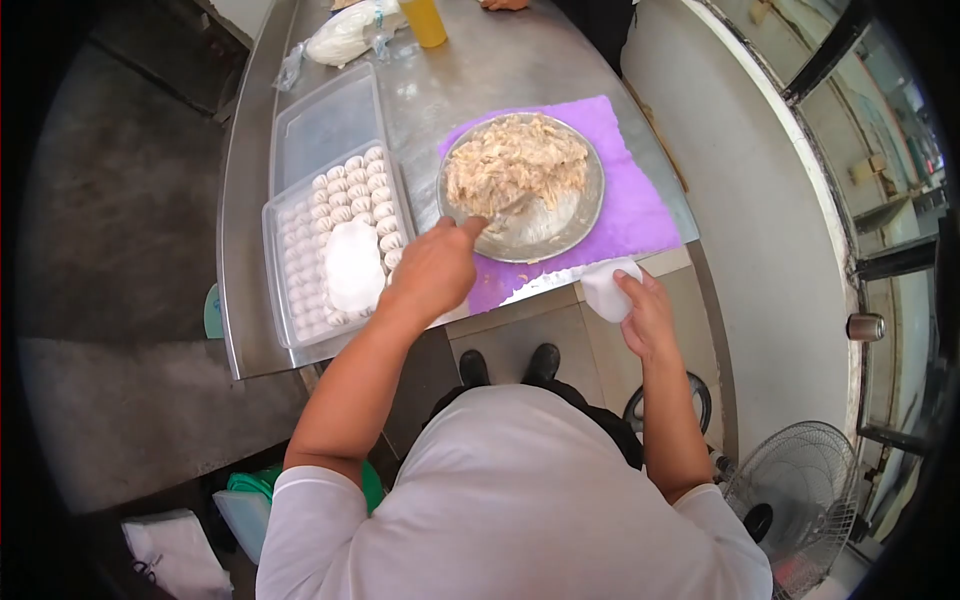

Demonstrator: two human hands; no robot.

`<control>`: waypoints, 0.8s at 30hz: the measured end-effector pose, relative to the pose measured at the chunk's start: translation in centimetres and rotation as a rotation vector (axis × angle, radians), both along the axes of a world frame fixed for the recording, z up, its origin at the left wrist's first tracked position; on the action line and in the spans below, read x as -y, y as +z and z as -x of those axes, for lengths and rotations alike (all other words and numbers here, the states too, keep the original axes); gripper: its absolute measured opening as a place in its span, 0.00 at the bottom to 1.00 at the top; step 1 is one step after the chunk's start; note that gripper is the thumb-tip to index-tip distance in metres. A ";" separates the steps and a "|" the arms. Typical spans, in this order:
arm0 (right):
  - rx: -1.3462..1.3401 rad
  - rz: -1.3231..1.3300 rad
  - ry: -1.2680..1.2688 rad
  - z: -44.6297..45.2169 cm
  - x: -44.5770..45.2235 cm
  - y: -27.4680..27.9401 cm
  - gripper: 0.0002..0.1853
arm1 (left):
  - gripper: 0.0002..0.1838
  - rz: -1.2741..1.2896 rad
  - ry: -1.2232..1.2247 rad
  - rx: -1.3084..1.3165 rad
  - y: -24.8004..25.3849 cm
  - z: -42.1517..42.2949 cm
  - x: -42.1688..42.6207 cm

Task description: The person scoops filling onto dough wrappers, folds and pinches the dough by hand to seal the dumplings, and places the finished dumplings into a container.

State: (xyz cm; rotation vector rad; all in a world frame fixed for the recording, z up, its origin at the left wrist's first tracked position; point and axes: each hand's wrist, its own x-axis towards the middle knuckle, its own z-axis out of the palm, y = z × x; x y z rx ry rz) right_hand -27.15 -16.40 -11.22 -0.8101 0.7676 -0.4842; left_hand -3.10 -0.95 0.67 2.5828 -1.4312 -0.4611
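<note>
My left hand (437, 268) reaches over the near left rim of a round metal bowl (597, 205), fingers closed round a thin tool whose tip dips toward the filling; most of it is hidden. Pale, shredded minced filling (515, 160) is heaped on the bowl's far side, with the near side scraped thin. In my right hand (648, 312), a round white dough wrapper (605, 290) is pinched between thumb and fingers, just beyond the table's front edge. To the left, pleated buns (340, 197) sit in rows in a clear plastic tray (272, 240). White dough wrappers (354, 268) lie on top of them.
Under the bowl lies a purple cloth (635, 190) on the steel table (440, 85). A clear lid (325, 130), a white plastic bag (350, 35) and a yellow cup (425, 22) are farther back. Another person's hand (503, 4) shows at the far edge. A fan (795, 500) stands lower right.
</note>
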 end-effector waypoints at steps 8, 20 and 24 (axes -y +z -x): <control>0.209 -0.128 -0.013 -0.1 0.7 0.2 0.14 | 0.28 -0.066 -0.148 -0.018 -2.4 -1.0 2.0; 0.224 -0.134 -0.010 -0.8 1.8 -0.4 0.18 | 0.25 0.087 0.013 -0.066 -3.0 -1.3 2.5; 0.228 -0.152 -0.023 -1.2 1.8 0.1 0.15 | 0.25 0.090 -0.101 -0.037 -3.7 -0.9 2.9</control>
